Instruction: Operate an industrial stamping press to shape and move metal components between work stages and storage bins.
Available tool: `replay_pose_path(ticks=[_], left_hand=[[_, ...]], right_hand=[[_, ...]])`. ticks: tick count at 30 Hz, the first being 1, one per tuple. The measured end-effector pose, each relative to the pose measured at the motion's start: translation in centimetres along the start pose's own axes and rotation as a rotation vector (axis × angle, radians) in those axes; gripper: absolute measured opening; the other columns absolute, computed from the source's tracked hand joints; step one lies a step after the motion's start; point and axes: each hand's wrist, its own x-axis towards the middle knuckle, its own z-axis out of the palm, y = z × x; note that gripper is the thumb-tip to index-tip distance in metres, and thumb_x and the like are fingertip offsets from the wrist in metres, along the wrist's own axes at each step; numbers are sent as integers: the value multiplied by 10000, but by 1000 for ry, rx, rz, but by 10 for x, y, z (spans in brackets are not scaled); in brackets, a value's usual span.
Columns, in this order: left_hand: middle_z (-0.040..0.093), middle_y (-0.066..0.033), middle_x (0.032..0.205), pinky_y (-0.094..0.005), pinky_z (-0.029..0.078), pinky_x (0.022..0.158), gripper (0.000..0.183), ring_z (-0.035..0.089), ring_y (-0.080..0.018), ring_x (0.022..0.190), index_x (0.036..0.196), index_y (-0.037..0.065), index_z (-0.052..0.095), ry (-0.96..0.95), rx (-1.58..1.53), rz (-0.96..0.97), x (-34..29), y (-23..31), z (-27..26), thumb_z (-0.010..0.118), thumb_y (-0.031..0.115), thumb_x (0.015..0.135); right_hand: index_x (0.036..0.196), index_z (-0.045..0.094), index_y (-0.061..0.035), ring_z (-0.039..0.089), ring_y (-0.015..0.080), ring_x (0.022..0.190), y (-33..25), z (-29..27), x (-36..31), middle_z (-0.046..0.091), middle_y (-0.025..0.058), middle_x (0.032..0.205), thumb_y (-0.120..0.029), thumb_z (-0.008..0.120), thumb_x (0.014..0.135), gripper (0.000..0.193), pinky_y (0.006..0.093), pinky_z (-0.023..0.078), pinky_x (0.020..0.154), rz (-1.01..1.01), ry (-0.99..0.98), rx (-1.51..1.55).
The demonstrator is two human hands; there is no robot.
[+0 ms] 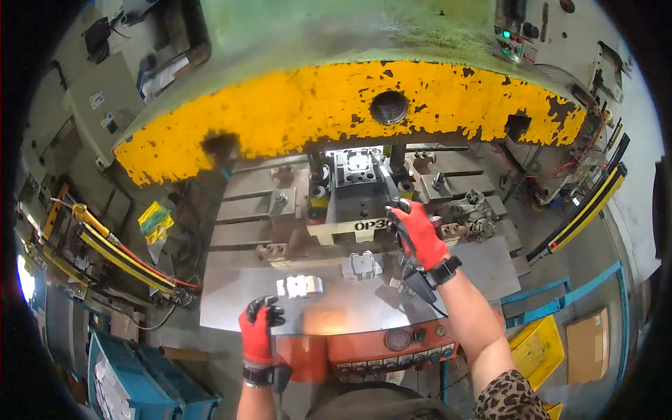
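Observation:
My right hand (pixel 418 234), in a red glove with dark fingertips, reaches toward the press die (pixel 357 203). It is closed around a long, slim grey tool (pixel 387 180) that looks like tongs, whose far end meets a bright stamped metal part (pixel 358 162) on the die. At the lower left my left hand (pixel 260 329), gloved alike, is held with its fingers loosely bent and apart, nothing in it. Near its fingertips a silvery stamped part (pixel 299 285) lies on the metal plate (pixel 231 297). A similar stamped part (pixel 362 265) lies farther right.
Above the die hangs the yellow, chipped press ram (pixel 294 105). Guide posts (pixel 317 168) flank the die. Yellow-black light-curtain bars (pixel 126 259) stand left and right. A red control panel (pixel 392 350) is at the plate's near edge. Blue bins (pixel 133 371) and a yellow crate (pixel 537 350) stand below.

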Motion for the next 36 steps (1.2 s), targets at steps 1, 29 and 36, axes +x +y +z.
replay_pose_path(ticks=[1, 29, 36], left_hand=[[703, -113, 978, -314, 580, 662, 236, 681, -181, 777, 1121, -28, 658, 19, 16, 4, -3, -2, -8, 535, 121, 984], [704, -102, 943, -312, 581, 706, 230, 687, -180, 790, 1134, -16, 660, 44, 22, -1, -12, -10, -19, 563, 117, 975], [703, -123, 912, -328, 600, 672, 268, 698, -200, 760, 1130, -20, 668, 46, 24, 50, -7, -17, -9, 567, 178, 980]], right_hand=[[917, 612, -77, 488, 121, 425, 1, 1, 6, 573, 9, 666, -266, 608, 947, 192, 292, 360, 361, 5, -8, 7], [900, 593, -47, 460, 129, 405, -43, -33, 12, 512, 12, 614, -281, 594, 943, 238, 328, 334, 380, 69, -128, -315], [874, 583, -21, 535, 221, 493, -62, -25, 8, 560, 101, 690, -291, 584, 924, 274, 378, 407, 453, 31, -96, -544]])
